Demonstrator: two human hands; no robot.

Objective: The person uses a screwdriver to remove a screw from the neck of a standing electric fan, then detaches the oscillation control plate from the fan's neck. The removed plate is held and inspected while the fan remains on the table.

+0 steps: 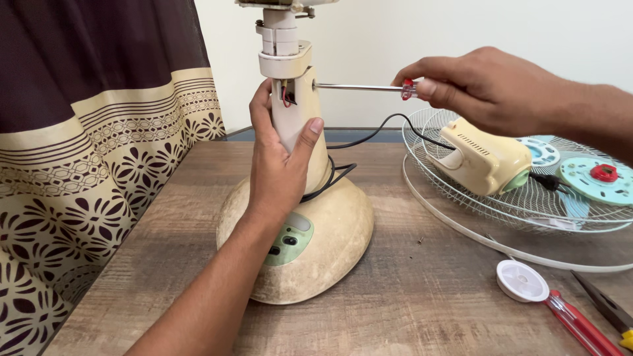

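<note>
The cream plastic neck column of the table fan [295, 109] stood upright on its rounded, grubby cream base [330, 231], near the middle of the wood-grain table [409, 310]. The left hand [280, 161] was wrapped around the column from the front, thumb up one side and fingers behind, grasping it firmly. Red and black wires [286, 95] showed in an opening just above that hand. The right hand [484, 89] was clenched on the red-and-clear handle of a slim metal screwdriver [362, 87], held level, with its tip touching the right side of the column. A black cable [369, 135] ran from the column toward the cream motor housing [484, 158], which lay in a white wire fan guard [527, 204] on the right. Beside it sat a pale blue fan blade hub with a red cap [600, 177]. Nearer the front edge lay a white round cap [522, 281], a second red-handled screwdriver [580, 326] and pliers [610, 310]. A brown patterned curtain [99, 132] hung at the left.
</note>
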